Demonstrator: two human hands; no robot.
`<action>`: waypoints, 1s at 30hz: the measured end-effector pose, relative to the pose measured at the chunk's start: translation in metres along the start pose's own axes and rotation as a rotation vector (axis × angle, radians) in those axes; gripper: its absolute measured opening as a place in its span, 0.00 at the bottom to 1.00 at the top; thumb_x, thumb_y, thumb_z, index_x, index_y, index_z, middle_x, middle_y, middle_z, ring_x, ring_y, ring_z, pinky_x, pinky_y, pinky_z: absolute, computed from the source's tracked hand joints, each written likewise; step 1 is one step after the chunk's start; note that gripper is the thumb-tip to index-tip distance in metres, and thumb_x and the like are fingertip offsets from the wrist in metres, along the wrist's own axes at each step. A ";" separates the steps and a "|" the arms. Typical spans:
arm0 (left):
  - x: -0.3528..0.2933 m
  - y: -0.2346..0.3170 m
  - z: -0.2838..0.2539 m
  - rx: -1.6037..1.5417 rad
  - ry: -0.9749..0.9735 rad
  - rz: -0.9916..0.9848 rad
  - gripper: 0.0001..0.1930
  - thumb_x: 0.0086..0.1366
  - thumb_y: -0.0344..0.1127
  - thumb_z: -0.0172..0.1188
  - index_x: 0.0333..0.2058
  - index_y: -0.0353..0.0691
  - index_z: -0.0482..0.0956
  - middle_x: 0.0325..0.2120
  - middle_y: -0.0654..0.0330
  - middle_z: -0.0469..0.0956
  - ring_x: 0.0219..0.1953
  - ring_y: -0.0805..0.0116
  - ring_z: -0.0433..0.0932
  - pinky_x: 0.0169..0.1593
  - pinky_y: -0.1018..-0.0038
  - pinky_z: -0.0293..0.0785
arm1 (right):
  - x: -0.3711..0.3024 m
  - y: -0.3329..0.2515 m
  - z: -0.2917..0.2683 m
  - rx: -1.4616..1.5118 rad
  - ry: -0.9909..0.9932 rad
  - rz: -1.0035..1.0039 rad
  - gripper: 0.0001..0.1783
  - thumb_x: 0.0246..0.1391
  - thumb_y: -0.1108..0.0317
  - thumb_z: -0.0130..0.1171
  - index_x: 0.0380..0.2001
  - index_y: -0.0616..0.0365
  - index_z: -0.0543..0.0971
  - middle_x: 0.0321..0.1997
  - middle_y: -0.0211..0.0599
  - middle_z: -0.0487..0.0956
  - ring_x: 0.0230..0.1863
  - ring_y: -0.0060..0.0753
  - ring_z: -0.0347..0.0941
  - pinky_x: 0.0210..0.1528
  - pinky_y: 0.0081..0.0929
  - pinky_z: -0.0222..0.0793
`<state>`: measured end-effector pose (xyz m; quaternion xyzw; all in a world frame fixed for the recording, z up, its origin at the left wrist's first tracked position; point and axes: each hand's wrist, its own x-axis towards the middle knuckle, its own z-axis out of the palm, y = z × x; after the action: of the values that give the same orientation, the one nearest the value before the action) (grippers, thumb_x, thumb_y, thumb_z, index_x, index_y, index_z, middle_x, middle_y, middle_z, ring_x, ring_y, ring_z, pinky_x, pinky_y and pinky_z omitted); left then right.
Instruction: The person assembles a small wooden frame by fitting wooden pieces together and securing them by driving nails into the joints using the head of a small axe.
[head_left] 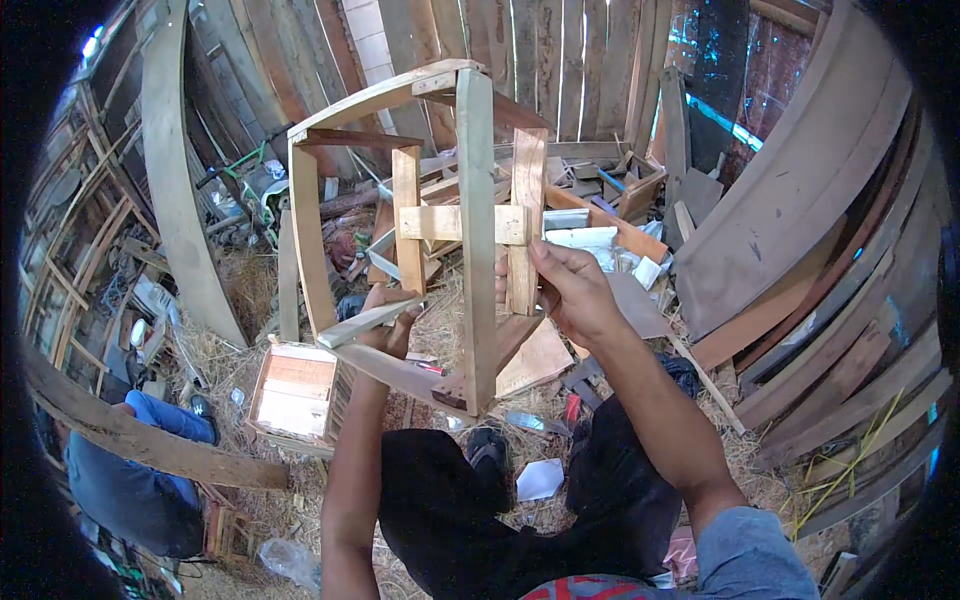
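A box-like wooden frame (478,250) of pale slats is held up in front of me, off the ground. A short crosspiece (462,223) joins two uprights inside it. My left hand (397,335) is closed on the frame's lower left part, by a short slat (365,323); the slats cover some of its fingers. My right hand (570,283) pinches the right inner upright (526,220) just below the crosspiece, thumb on the near side. Its other fingers are partly hidden behind the wood.
A wooden box (293,390) stands on the straw-covered ground to the left. Behind it, a seated person (140,480) is partly in view. Offcuts (590,230) lie heaped beyond the frame. Large boards (800,190) lean at the right, and a long plank (175,170) leans at the left.
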<state>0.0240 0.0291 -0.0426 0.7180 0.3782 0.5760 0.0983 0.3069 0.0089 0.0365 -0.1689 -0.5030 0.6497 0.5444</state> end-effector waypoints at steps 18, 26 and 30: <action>0.006 0.052 -0.006 0.308 0.067 0.334 0.17 0.58 0.48 0.69 0.26 0.40 0.78 0.23 0.58 0.76 0.26 0.60 0.75 0.31 0.67 0.69 | 0.011 0.022 -0.027 0.099 0.251 0.142 0.24 0.67 0.52 0.50 0.47 0.67 0.74 0.37 0.46 0.82 0.34 0.35 0.82 0.36 0.33 0.81; 0.010 0.063 0.005 -0.118 0.075 -0.409 0.23 0.73 0.52 0.51 0.29 0.35 0.75 0.17 0.67 0.70 0.22 0.80 0.69 0.25 0.78 0.63 | 0.011 0.030 -0.028 -0.050 0.252 0.317 0.20 0.70 0.60 0.42 0.51 0.67 0.71 0.38 0.50 0.82 0.36 0.41 0.82 0.37 0.34 0.82; 0.007 0.043 0.002 -0.135 0.059 -0.525 0.21 0.74 0.47 0.50 0.26 0.37 0.75 0.18 0.72 0.69 0.21 0.84 0.63 0.24 0.79 0.59 | 0.015 0.043 -0.030 -0.181 0.263 0.547 0.20 0.70 0.60 0.39 0.49 0.67 0.71 0.35 0.46 0.82 0.36 0.37 0.82 0.42 0.33 0.80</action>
<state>0.0450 0.0042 -0.0134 0.5702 0.5146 0.5755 0.2809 0.3019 0.0404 -0.0075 -0.4282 -0.4199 0.6972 0.3926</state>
